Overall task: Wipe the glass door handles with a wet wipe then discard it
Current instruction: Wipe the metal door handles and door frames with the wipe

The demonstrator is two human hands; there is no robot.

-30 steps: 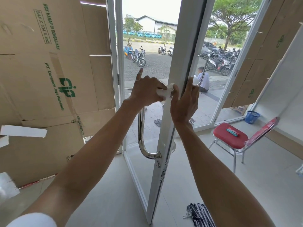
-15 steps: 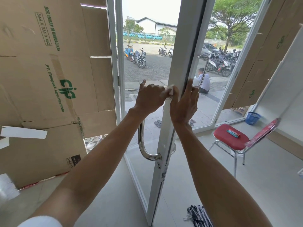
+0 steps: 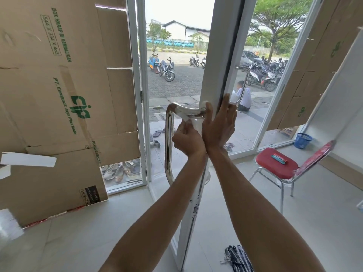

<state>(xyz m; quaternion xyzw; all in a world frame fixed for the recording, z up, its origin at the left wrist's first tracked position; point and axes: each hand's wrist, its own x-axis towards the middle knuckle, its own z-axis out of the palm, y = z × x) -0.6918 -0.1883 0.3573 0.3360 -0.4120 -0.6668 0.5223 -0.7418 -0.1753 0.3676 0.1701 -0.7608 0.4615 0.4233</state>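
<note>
Two hands at one handle; wipe on its top arm.

Polished chrome pull handle (image 3: 169, 146): long bar upright, just left of the left hand (image 3: 188, 141), short top arm crossing directly above that hand's fingers. The left hand, the nearer one, pinches the white wet wipe (image 3: 191, 119) against this arm with curled fingers. The right hand (image 3: 220, 125) lies flat, fingers straight, pressing the edge of the white-framed glass door (image 3: 220, 55). A second chrome handle (image 3: 243, 85) lies beyond its fingertips.

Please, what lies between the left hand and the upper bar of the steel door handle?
The white wet wipe, seen in the head view. The left hand pinches it just below the upper bar of the door handle, which it touches.
</note>
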